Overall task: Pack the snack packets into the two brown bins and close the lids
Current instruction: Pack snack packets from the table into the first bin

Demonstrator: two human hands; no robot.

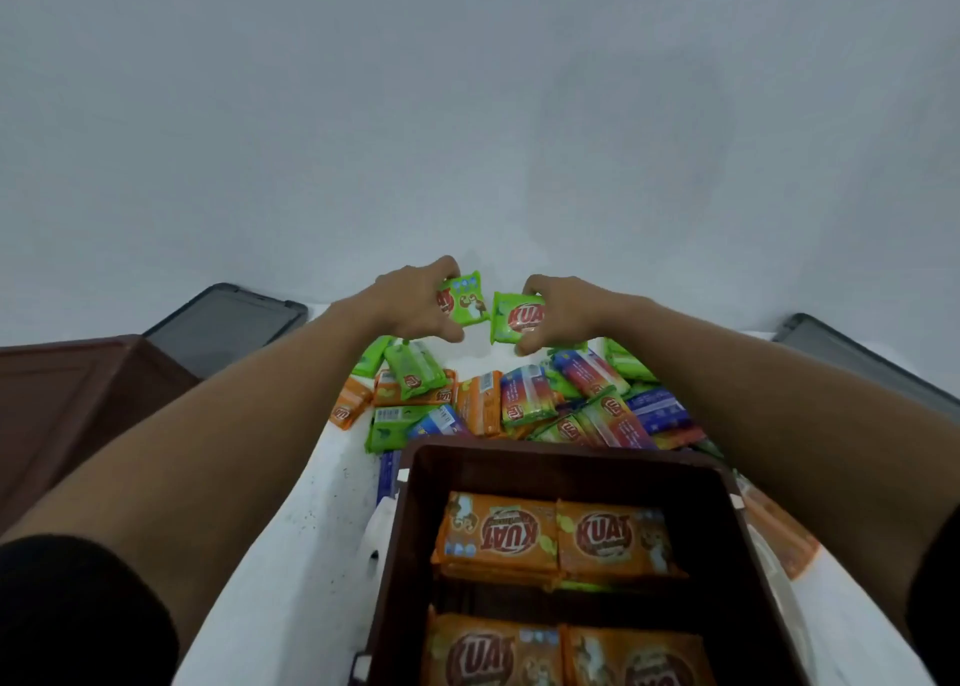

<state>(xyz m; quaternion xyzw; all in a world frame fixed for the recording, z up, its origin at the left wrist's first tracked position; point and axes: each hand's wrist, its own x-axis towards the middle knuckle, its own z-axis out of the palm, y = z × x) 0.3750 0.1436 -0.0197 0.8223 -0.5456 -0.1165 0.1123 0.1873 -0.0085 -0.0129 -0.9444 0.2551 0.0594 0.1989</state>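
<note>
My left hand [415,303] grips a green snack packet [467,300] at the far end of the table, lifted above the pile. My right hand [558,313] grips a second green packet [514,317] right beside it. Below them lies a heap of green, orange, blue and rainbow packets [524,402]. In front of me stands an open brown bin [415,529] holding several orange packets [556,534] laid flat in rows. A second brown bin [67,404] stands at the left; its inside is hidden.
A dark grey lid [223,324] leans behind the left bin, and another grey lid [862,358] lies at the far right. The white table [291,555] shows between the bins. A pale wall fills the background.
</note>
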